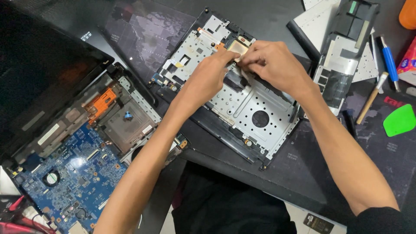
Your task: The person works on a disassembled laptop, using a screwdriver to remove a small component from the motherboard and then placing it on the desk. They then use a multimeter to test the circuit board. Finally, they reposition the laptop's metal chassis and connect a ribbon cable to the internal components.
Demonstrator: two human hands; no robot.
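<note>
Both hands meet over a laptop cover (242, 104), a metal-lined panel lying face down mid-bench, tilted, its near corner toward the bench's front edge. Left hand (208, 78) and right hand (273, 63) pinch with fingertips at a small tan strip (237, 47) near the cover's far end; both look closed on it, though the fingers hide exactly how each one holds. The hands cover the middle of the panel, so what lies under them cannot be told. At the left edge sits an opened laptop base (86, 143): blue board (65, 177), orange part (102, 104), dark screen (39, 65) hinged up behind it. Its right corner sits just beside the cover. At the far right side: another stripped panel (342, 56), a blue-handled tool (389, 60), a wooden-handled brush (372, 97), a green pick (399, 120) on a dark mat (372, 147). Orange thing (408, 13) at the far right corner, cut off by the frame.
</note>
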